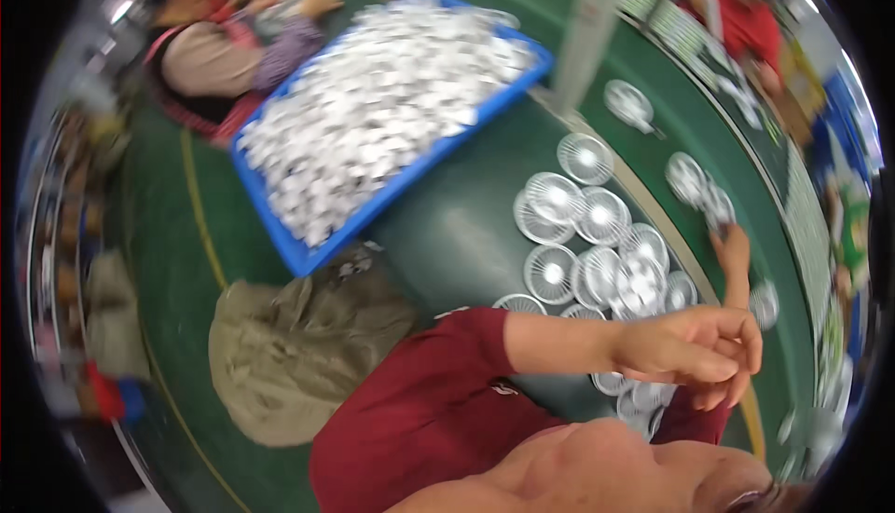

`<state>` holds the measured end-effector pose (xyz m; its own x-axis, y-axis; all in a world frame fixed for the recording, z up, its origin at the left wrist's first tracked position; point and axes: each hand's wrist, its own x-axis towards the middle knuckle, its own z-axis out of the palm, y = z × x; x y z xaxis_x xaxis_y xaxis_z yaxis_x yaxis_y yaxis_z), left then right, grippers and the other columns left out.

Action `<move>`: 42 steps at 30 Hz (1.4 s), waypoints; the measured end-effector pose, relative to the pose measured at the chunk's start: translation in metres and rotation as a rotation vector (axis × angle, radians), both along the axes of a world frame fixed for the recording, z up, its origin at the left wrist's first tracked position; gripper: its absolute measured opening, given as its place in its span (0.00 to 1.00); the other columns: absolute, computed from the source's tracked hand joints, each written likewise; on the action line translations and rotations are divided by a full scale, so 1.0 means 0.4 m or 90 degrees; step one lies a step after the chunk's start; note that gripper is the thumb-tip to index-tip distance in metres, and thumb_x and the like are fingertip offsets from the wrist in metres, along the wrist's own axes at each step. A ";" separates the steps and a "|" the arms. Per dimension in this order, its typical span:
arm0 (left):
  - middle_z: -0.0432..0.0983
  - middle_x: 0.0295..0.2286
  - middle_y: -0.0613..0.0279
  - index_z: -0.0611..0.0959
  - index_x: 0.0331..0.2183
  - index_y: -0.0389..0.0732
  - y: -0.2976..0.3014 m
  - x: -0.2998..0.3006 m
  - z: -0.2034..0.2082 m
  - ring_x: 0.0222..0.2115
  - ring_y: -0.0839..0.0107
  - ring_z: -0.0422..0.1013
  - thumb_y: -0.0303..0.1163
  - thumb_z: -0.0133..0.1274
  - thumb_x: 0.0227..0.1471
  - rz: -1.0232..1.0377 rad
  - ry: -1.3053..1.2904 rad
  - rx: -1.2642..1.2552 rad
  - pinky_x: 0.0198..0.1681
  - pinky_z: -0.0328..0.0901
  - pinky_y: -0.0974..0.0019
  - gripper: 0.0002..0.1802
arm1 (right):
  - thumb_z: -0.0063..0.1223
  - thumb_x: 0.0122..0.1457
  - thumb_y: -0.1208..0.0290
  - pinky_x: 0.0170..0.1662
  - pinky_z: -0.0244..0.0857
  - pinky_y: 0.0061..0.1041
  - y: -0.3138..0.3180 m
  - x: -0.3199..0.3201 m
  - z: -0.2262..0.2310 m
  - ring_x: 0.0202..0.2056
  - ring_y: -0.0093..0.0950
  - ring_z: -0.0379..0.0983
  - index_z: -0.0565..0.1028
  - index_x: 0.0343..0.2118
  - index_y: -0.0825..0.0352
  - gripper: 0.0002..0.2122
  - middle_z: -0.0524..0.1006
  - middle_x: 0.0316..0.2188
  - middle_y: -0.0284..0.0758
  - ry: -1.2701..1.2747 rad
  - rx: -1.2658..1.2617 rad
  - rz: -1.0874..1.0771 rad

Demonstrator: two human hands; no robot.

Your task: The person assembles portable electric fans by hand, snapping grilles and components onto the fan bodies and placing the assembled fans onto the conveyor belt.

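A dark red sleeve (pixel 419 401) fills the near foreground; left of it lies an olive cloth bundle (pixel 298 355), behind that a blue tray (pixel 308 252) heaped with white parts; the left hand (pixel 695 345), fingers curled loosely together and empty, hovers over white round fan grilles (pixel 597 243) on the green table (pixel 457 233); the right hand (pixel 732 252) reaches up beyond, grip unclear.

White round fan grilles (pixel 597 252): spoked plastic discs lying flat and overlapping in a cluster on the green tabletop, centre-right.
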<state>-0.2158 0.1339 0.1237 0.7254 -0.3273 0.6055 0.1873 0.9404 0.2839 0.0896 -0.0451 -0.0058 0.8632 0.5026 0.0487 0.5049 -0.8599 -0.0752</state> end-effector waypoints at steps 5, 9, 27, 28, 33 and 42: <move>0.75 0.33 0.63 0.72 0.39 0.43 -0.023 0.087 -0.053 0.28 0.79 0.72 0.30 0.50 0.56 0.132 0.181 0.067 0.30 0.67 0.75 0.08 | 0.58 0.51 0.70 0.32 0.67 0.37 -0.094 0.046 -0.054 0.27 0.39 0.74 0.78 0.31 0.66 0.06 0.78 0.25 0.42 -0.097 0.199 -0.020; 0.70 0.42 0.69 0.72 0.42 0.44 -0.038 0.158 -0.116 0.41 0.80 0.67 0.33 0.48 0.59 0.265 0.276 0.171 0.42 0.64 0.71 0.09 | 0.56 0.56 0.72 0.24 0.58 0.21 -0.083 -0.006 0.033 0.21 0.18 0.63 0.75 0.27 0.71 0.07 0.72 0.19 0.30 0.030 0.423 0.029; 0.76 0.27 0.71 0.80 0.36 0.49 -0.032 0.296 -0.283 0.28 0.76 0.72 0.54 0.49 0.57 0.091 0.393 -0.110 0.32 0.68 0.66 0.20 | 0.60 0.50 0.75 0.55 0.61 0.35 -0.109 -0.377 0.062 0.52 0.39 0.67 0.70 0.53 0.65 0.24 0.70 0.52 0.44 -0.127 0.182 0.121; 0.77 0.29 0.70 0.81 0.37 0.48 -0.027 0.293 -0.280 0.29 0.76 0.73 0.56 0.47 0.57 0.077 0.410 -0.106 0.34 0.69 0.64 0.22 | 0.62 0.47 0.73 0.60 0.54 0.40 -0.106 -0.397 0.059 0.57 0.46 0.62 0.69 0.53 0.66 0.27 0.67 0.55 0.48 -0.015 0.194 0.089; 0.79 0.32 0.66 0.81 0.40 0.45 -0.012 0.292 -0.281 0.31 0.73 0.74 0.54 0.47 0.57 0.108 0.399 -0.097 0.37 0.70 0.65 0.23 | 0.64 0.43 0.74 0.58 0.57 0.37 -0.111 -0.405 -0.001 0.55 0.45 0.63 0.70 0.51 0.69 0.28 0.68 0.54 0.48 0.069 0.172 0.092; 0.79 0.36 0.60 0.79 0.43 0.40 0.011 0.279 -0.250 0.36 0.66 0.77 0.46 0.44 0.59 0.087 0.390 -0.103 0.42 0.72 0.61 0.21 | 0.64 0.44 0.75 0.59 0.55 0.39 -0.123 -0.421 -0.008 0.57 0.45 0.62 0.69 0.52 0.69 0.28 0.68 0.54 0.48 0.096 0.269 0.074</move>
<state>-0.1043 0.1383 0.0236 0.9839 -0.1463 0.1023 0.1454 0.9892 0.0161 -0.0789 -0.0944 -0.0089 0.8156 0.5592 0.1487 0.5526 -0.6765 -0.4868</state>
